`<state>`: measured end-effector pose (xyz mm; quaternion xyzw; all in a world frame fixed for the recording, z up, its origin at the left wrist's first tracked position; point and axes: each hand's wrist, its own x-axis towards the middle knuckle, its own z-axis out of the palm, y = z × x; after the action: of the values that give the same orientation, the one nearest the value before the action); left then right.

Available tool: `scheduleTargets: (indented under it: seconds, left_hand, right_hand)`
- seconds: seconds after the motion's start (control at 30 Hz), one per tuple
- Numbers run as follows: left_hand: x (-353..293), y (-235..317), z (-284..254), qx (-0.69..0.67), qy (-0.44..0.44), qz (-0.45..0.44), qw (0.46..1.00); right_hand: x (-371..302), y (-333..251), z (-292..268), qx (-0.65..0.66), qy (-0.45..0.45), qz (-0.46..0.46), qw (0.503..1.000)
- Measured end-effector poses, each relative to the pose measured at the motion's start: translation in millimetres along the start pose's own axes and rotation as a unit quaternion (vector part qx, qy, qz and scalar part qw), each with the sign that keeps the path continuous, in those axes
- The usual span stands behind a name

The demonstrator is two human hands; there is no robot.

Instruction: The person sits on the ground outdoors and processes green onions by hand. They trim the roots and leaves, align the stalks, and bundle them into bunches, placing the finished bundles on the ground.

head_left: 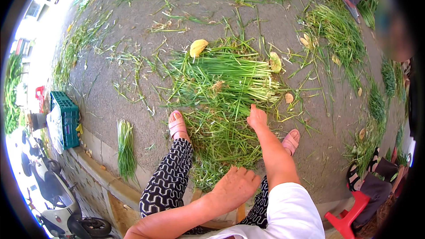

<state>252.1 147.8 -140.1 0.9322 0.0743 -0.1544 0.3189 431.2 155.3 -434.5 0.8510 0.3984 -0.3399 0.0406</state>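
Note:
A thick pile of chives [230, 76] lies on the pavement in front of me, pale stalk ends to the right. My right hand [257, 117] reaches its near right edge; the index fingertip touches the stalks and the other fingers are curled in. Whatever those fingers may grip is too small to make out. Close to my body, my left hand [234, 186] is closed, fingers curled under and knuckles up. Its palm is hidden. Below it, a loose heap of green trimmings [223, 144] spreads between my feet.
A neat chive bundle [125, 150] lies left of my feet. Beyond it stand a green crate [66, 119] and a parked scooter [62, 203]. More chives [338, 40] lie at the right, near other people. A red stool [349, 214] is at the lower right.

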Motion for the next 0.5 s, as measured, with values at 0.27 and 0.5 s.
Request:
scheduleTargets:
  seconds: [0.27, 0.5]
  left_hand:
    - [-5.9, 1.3, -6.5, 0.011, 0.012, 0.005, 1.000]
    - [-10.7, 1.7, -3.8, -0.001, 0.041, 0.005, 0.999]
  right_hand:
    - [1.1, -7.4, 0.1, -0.055, 0.011, -0.073, 0.996]
    - [-11.1, -21.7, 16.9, 0.051, 0.013, 0.026, 0.998]
